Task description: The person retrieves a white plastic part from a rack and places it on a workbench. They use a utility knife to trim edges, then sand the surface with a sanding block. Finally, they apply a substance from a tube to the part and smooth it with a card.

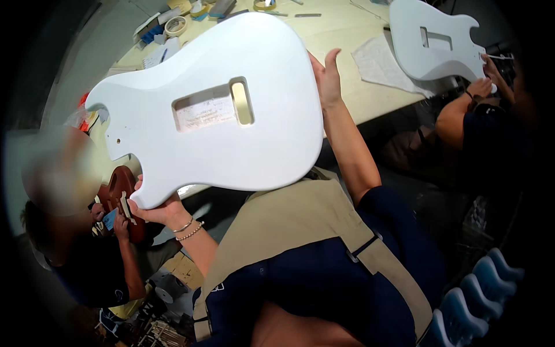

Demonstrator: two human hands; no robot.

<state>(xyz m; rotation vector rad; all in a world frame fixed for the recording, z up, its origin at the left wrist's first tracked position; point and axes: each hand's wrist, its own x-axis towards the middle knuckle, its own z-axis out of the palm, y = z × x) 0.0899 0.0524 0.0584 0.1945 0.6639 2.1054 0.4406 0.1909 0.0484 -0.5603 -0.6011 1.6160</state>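
A white electric guitar body [272,115] is held up in front of me, its flat face with a routed rectangular cavity [205,107] turned toward me. Through a slot at the cavity's right end the pale table shows. My left hand [159,209] grips the lower horn at the near left, with bracelets on the wrist. On the far right edge of the body lies my right hand [328,81], thumb raised and some fingers hidden behind the body. The body's near edge is close to my tan apron.
The pale worktable [341,29] carries tape rolls [175,26], a white cloth [381,63] and small tools. At right, a co-worker's hands [483,84] hold another white guitar body [430,40]. At left, a person works on a reddish-brown body [122,185]. Blue guitar bodies [468,301] stand lower right.
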